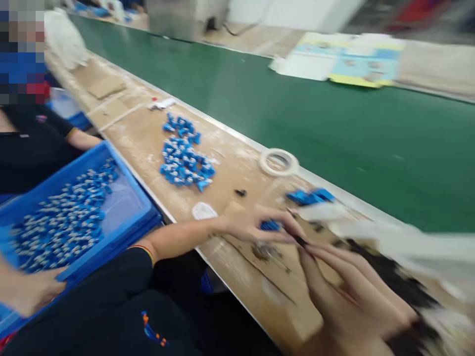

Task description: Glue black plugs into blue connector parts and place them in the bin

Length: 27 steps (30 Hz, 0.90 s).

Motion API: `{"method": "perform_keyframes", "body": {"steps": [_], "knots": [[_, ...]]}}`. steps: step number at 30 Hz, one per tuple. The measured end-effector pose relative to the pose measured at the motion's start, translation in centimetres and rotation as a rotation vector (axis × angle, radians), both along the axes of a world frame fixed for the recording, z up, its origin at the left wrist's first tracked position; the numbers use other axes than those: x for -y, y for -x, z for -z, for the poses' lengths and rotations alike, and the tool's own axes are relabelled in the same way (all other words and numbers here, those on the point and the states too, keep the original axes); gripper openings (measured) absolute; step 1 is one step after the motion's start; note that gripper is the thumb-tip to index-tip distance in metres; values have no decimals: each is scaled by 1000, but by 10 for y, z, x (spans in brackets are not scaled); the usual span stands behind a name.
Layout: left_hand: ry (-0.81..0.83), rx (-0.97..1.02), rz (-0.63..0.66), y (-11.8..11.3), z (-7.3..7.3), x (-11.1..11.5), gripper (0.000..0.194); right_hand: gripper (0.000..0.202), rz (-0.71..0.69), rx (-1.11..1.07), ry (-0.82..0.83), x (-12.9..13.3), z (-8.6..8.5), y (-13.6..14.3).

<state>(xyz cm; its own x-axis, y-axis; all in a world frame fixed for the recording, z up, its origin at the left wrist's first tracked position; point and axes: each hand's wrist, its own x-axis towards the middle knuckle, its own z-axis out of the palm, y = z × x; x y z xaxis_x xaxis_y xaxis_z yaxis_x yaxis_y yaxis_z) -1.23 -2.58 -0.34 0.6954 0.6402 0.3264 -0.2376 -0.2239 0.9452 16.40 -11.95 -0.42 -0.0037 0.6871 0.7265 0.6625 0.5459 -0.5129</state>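
Observation:
My left hand (245, 225) reaches out over the workbench, thumb and forefinger pinched at a small black piece (300, 241). At the same piece, the fingertips of my right hand (349, 284) are closed from the other side, so both hands meet there. Blue ribbed material (270, 225) shows in the gap between my left thumb and forefinger; whether it lies in the palm or on the bench I cannot tell. Beneath my hands is a blurred clear bundle (265, 250). Another small black piece (240, 192) lies on the bench beyond my left hand.
A pile of blue-and-white parts (185, 155), a tape roll (279, 161) and several blue pieces (309, 196) lie on the bench. Black material (393, 272) is at right. Beyond runs a green belt (237, 94). At left, a co-worker's hand (37, 291) grips a blue bin (143, 200) of parts.

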Motion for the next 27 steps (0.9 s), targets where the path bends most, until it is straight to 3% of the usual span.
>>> {"method": "perform_keyframes", "body": {"steps": [3, 6, 10, 13, 17, 20, 27], "knots": [[32, 11, -112, -1, 3, -11, 24, 12, 89, -29, 18, 10, -8, -7], [161, 55, -216, -6, 16, -26, 24, 7, 177, -25, 115, 29, 5, -21], [234, 97, -226, -11, 29, -30, 26, 11, 167, 17, 248, 51, 23, -21], [280, 134, -211, -12, 30, -30, 28, 15, 104, 50, 288, 48, 30, -10], [463, 229, -203, -14, 30, -34, 50, 15, 66, 62, 312, 35, 37, -3], [543, 261, -214, -16, 30, -36, 51, 14, 67, 61, 324, 30, 42, -3], [481, 176, -256, -18, 38, -39, 43, 13, 39, 63, 335, 30, 46, -6]]}}
